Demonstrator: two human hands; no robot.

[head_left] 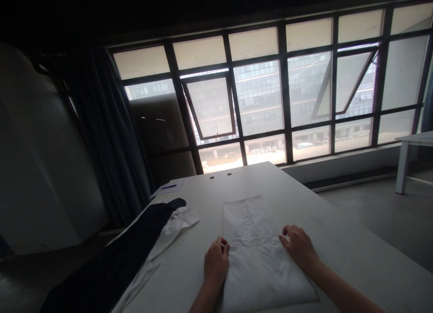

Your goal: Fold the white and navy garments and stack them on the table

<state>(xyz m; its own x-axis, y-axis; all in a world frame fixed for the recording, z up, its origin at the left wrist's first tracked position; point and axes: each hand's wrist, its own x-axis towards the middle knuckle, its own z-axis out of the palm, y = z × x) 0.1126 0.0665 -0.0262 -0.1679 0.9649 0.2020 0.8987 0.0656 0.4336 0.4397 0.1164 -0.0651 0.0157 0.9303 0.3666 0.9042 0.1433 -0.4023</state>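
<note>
A folded white cloth [257,268] lies on the worktop [358,245] between the left grip [215,264] and the right grip [298,246]. Both grips are narrow, fingers curled at its edges; whether they pinch it, I cannot tell. Beyond the left grip, a dark navy garment [125,241] lies across a white garment [177,223].

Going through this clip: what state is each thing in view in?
Folded white cloth: lying folded flat on the table.
Left hand: fingers curled, at the cloth's edge.
Right hand: fingers spread, on the cloth.
Dark garment: laid lengthwise over a white garment.
White garment: rumpled, partly covered.
Window sash: tilted open.
Curtain: hanging beside the window.
</note>
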